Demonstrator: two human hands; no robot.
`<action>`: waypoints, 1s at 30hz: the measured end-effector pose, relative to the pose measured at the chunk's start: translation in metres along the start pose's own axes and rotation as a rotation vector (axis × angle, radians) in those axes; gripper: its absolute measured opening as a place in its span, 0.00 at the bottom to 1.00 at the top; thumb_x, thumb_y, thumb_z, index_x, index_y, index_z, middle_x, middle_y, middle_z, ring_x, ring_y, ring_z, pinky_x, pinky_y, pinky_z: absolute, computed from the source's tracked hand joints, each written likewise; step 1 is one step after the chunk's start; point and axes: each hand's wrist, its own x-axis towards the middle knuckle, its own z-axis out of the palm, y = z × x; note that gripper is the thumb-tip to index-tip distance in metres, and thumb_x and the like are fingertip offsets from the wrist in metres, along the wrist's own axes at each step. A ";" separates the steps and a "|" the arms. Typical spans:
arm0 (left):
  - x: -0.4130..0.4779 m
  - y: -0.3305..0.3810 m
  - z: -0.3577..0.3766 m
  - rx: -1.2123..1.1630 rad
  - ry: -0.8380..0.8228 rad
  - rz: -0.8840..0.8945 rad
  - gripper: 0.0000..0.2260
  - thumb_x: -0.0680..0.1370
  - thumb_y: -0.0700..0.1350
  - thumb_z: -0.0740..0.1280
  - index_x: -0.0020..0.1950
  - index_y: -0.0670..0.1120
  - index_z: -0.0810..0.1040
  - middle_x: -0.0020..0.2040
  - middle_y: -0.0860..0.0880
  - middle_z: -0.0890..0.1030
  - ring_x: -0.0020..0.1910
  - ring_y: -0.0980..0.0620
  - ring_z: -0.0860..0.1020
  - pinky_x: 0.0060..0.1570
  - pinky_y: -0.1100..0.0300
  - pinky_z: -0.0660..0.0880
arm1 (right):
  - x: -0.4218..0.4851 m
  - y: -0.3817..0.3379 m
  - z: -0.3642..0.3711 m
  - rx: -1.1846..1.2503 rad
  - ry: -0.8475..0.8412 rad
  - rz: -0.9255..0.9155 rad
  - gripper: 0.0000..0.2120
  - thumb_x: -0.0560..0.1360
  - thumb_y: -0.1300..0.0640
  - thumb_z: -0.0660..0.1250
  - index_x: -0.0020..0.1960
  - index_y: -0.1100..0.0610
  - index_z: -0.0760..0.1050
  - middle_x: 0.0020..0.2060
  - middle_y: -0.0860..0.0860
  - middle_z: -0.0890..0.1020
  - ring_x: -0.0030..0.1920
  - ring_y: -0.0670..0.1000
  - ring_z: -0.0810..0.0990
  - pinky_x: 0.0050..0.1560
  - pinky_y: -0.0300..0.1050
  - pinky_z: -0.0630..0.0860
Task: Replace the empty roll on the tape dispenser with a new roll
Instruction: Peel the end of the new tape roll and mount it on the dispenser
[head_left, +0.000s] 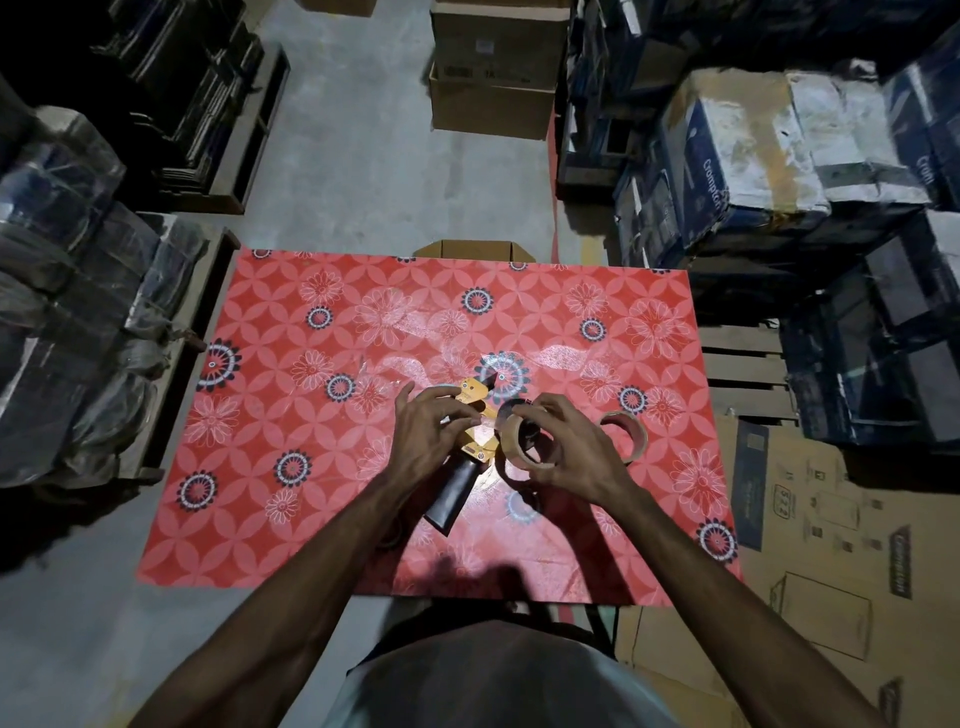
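A yellow tape dispenser (474, 402) with a black handle (451, 499) lies at the middle of the red flowered table (291, 322). My left hand (423, 436) grips the dispenser's yellow frame from the left. A tan cardboard ring, a tape roll (514, 441), stands on edge against the dispenser's right side, and my right hand (571, 457) curls around it. A second tape roll (626, 428) lies on the table just right of my right hand, partly hidden by it. Which roll is the empty one I cannot tell.
Wrapped bundles (78, 291) crowd the left side. Blue cartons (753, 156) are stacked at the right, and flattened cardboard (831, 545) leans by the table's right edge. Brown boxes (493, 67) stand beyond the table on the concrete floor. An open box (475, 249) sits at the far edge.
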 end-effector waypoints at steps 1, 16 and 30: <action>0.001 -0.003 0.000 0.012 -0.005 -0.003 0.05 0.77 0.48 0.74 0.48 0.51 0.90 0.53 0.53 0.88 0.62 0.59 0.76 0.77 0.42 0.49 | -0.001 0.002 0.003 -0.010 -0.014 0.002 0.42 0.64 0.49 0.77 0.75 0.40 0.65 0.69 0.45 0.69 0.61 0.50 0.76 0.44 0.42 0.79; 0.014 -0.015 0.004 0.018 -0.022 -0.080 0.03 0.78 0.47 0.75 0.47 0.53 0.89 0.46 0.72 0.78 0.55 0.65 0.75 0.76 0.44 0.53 | 0.041 0.021 0.005 0.081 -0.069 0.132 0.38 0.63 0.46 0.69 0.72 0.41 0.65 0.68 0.51 0.66 0.63 0.56 0.74 0.53 0.53 0.81; 0.004 -0.016 0.001 -0.092 0.040 -0.102 0.08 0.78 0.43 0.75 0.44 0.56 0.89 0.43 0.61 0.87 0.48 0.62 0.83 0.59 0.49 0.76 | 0.061 0.015 0.001 0.123 -0.105 0.057 0.44 0.67 0.48 0.78 0.77 0.47 0.59 0.74 0.50 0.64 0.70 0.58 0.68 0.62 0.54 0.73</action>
